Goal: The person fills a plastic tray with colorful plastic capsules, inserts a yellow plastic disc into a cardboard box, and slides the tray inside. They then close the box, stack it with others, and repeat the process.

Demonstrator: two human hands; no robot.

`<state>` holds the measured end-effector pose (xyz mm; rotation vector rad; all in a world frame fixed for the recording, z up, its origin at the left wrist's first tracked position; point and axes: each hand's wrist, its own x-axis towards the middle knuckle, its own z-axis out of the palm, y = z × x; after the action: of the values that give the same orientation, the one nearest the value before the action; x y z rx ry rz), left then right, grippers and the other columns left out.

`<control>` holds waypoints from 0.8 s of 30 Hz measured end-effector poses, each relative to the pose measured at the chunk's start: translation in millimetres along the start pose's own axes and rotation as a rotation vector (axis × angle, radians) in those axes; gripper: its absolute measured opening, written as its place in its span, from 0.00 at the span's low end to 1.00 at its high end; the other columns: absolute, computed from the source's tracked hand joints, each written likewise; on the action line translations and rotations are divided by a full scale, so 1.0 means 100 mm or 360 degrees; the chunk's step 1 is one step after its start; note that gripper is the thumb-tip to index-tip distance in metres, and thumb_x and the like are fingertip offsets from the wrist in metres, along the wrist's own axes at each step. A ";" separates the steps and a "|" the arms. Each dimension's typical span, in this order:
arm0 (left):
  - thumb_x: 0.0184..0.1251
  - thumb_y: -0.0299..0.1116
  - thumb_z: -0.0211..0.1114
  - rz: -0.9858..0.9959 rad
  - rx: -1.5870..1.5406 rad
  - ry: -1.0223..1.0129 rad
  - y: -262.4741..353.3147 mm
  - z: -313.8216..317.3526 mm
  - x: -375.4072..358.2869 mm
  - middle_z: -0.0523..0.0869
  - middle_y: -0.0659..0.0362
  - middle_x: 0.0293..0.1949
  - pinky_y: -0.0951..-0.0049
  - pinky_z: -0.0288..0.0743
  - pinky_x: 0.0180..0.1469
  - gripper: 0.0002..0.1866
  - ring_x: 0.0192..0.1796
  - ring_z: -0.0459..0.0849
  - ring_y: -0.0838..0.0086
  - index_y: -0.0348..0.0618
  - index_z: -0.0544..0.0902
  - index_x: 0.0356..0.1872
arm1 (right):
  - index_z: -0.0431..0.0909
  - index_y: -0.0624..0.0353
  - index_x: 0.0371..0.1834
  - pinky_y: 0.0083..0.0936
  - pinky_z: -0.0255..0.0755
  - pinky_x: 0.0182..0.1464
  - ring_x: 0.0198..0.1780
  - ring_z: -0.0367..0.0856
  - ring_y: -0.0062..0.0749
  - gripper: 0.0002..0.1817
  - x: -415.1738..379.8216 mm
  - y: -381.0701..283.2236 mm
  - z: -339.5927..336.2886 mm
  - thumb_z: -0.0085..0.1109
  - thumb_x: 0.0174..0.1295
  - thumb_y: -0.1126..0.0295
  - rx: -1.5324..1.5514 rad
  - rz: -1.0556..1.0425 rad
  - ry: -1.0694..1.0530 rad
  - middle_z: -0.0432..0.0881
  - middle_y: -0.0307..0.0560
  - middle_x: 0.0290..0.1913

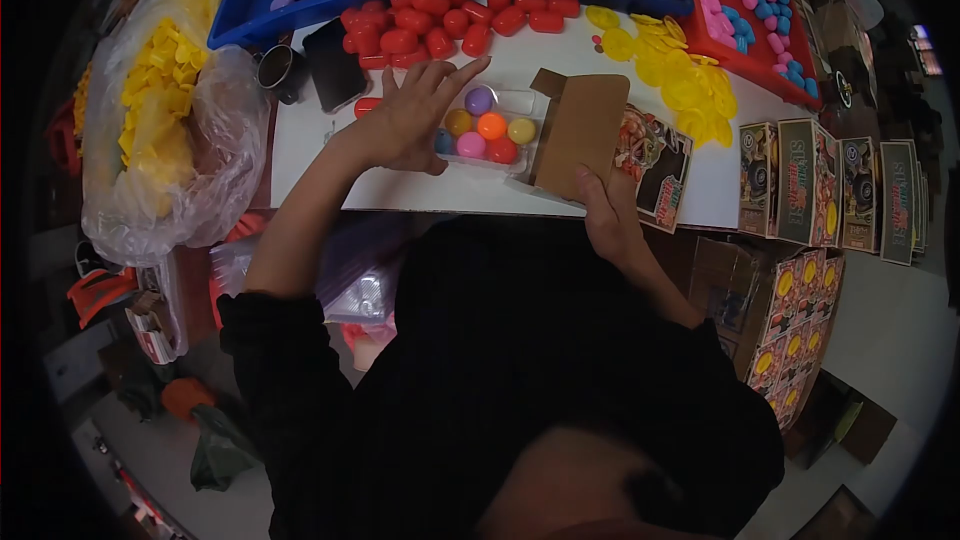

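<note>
A clear plastic tray (517,100) holds several coloured capsules: purple, amber, orange, pale yellow, pink, red and blue. My left hand (412,118) is at its left end, fingers spread and stretched out, the thumb low by the blue capsule. Plain brown cardboard faces up on the open box (580,130), whose mouth and flaps are turned toward the tray; the tray's right end overlaps the flap. Around the box's lower right side my right hand (608,208) is closed, thumb on top. A printed carton (665,185) lies just right of that box.
Red capsules (430,20) are heaped behind the tray, near a black phone-like slab (335,65) and a dark cup (280,70). Yellow discs (690,90) lie to the right. Blue bins (330,15) and a red bin (800,90) line the back. Printed cartons (795,180) stand at right.
</note>
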<state>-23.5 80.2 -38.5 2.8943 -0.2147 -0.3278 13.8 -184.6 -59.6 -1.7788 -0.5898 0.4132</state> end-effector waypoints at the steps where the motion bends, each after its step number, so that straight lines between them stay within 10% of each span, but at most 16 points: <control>1: 0.26 0.35 0.78 0.0024 -0.0051 0.0056 0.00 0.00 -0.02 0.61 0.50 0.61 0.32 0.53 0.59 0.67 0.64 0.60 0.53 0.61 0.41 0.71 | 0.73 0.71 0.38 0.29 0.68 0.32 0.27 0.77 0.34 0.14 -0.01 -0.04 0.00 0.41 0.66 0.69 -0.0001 0.0007 -0.0005 0.78 0.54 0.27; 14: 0.26 0.52 0.80 0.0391 -0.0282 0.0322 -0.10 0.13 0.06 0.61 0.47 0.62 0.44 0.53 0.65 0.69 0.66 0.59 0.52 0.55 0.42 0.71 | 0.72 0.68 0.41 0.29 0.69 0.35 0.30 0.76 0.39 0.12 0.24 -0.15 0.36 0.44 0.64 0.69 0.0045 -0.0328 -0.0169 0.76 0.54 0.30; 20: 0.47 0.45 0.74 -0.0221 -0.0820 0.0611 -0.29 0.00 -0.27 0.71 0.51 0.54 0.68 0.66 0.58 0.38 0.57 0.72 0.61 0.41 0.68 0.59 | 0.71 0.67 0.42 0.30 0.70 0.37 0.31 0.77 0.38 0.13 0.25 -0.17 0.40 0.47 0.64 0.67 0.0033 -0.0216 -0.0275 0.77 0.54 0.31; 24: 0.55 0.36 0.68 -0.0425 -0.1046 -0.0018 -0.33 0.03 -0.34 0.77 0.56 0.45 0.73 0.68 0.54 0.20 0.49 0.76 0.71 0.34 0.78 0.45 | 0.71 0.67 0.42 0.29 0.70 0.37 0.32 0.77 0.38 0.13 0.26 -0.17 0.37 0.48 0.64 0.66 -0.0008 -0.0129 -0.0332 0.77 0.55 0.31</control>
<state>-53.4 116.8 -42.3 2.2639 0.2411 -0.3737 11.3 -137.1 -53.5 -1.7218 -0.8071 0.5454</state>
